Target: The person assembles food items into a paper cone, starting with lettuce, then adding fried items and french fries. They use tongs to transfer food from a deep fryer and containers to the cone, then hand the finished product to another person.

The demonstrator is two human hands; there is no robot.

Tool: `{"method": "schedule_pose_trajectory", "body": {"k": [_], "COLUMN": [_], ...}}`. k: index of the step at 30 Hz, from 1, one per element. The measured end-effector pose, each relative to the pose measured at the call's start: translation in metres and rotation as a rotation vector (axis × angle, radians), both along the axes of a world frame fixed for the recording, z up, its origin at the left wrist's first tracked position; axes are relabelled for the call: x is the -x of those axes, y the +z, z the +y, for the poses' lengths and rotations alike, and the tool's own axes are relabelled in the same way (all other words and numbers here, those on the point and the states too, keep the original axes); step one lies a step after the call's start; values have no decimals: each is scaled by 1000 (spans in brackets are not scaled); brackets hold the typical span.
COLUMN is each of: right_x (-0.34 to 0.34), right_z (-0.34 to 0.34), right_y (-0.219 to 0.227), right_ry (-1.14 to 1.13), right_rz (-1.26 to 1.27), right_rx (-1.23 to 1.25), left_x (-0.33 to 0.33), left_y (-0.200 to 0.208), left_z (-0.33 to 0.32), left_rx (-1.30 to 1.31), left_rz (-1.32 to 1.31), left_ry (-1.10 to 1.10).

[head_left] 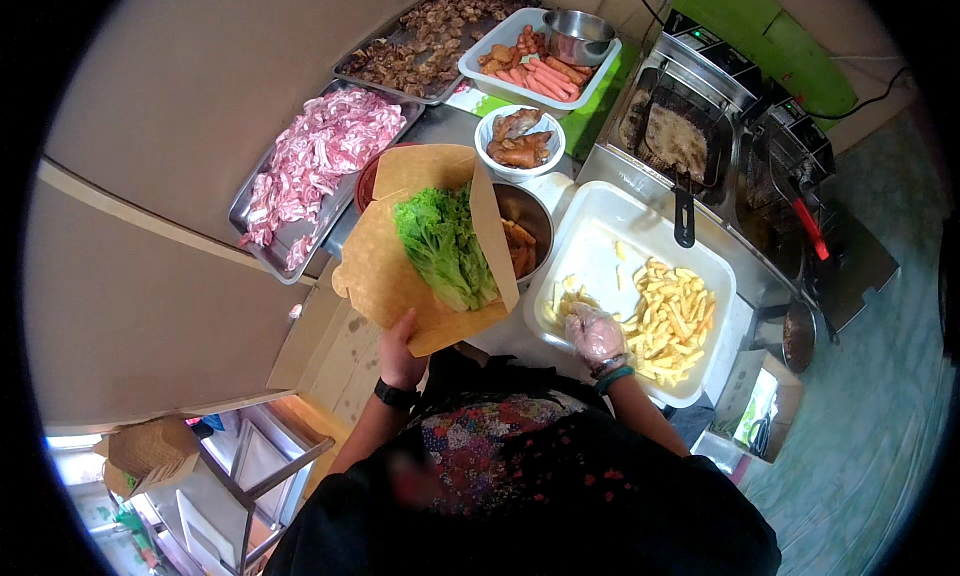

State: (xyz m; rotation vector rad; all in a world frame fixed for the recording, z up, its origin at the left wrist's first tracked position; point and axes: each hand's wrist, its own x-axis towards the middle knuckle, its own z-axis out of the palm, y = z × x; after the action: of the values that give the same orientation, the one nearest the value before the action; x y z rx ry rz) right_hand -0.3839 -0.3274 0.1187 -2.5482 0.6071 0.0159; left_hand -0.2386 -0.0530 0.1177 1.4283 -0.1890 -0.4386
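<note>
My left hand (399,354), bare with a black band on the wrist, grips the near edge of an open brown cardboard takeaway box (375,261). Green leaf lettuce (445,246) lies inside it. In a clear plastic glove, my right hand (595,334) reaches into a white plastic tub (592,214) at its near left side. Its fingers are curled around some french fries, partly hidden under the hand. A larger heap of french fries (672,316) lies to the right of that hand, with a few loose ones farther back.
Behind the box stand a steel bowl (540,216) of fried pieces and a white bowl (483,136) of browned meat. Trays of raw sliced meat (325,141), cooked meat (430,36) and sausages (545,76) lie beyond. A deep fryer (650,181) with baskets is at the right.
</note>
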Motion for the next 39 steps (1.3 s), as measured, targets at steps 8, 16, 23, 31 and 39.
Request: {"method": "schedule_pose_trajectory", "body": {"k": [8,16,23,31,39], "right_x": [1,3,7,11,31], "right_z": [1,1,-5,-106,-310], "right_y": [-9,-8,3,182,229], "right_ry": [39,25,-71,-140,-707], "right_rz": [-281,-106,-112,-758,487], "right_rx": [52,11,-18,617,553], "left_x": [-13,-45,-47,-69,-76], "left_y": [1,52,53,61,88], "left_z": [10,11,-6,-34,-65], "left_rx": [367,478,307,33,-234], "left_rz": [258,268,323,385,223], "left_ry": [127,75,-12,-197,-333]}}
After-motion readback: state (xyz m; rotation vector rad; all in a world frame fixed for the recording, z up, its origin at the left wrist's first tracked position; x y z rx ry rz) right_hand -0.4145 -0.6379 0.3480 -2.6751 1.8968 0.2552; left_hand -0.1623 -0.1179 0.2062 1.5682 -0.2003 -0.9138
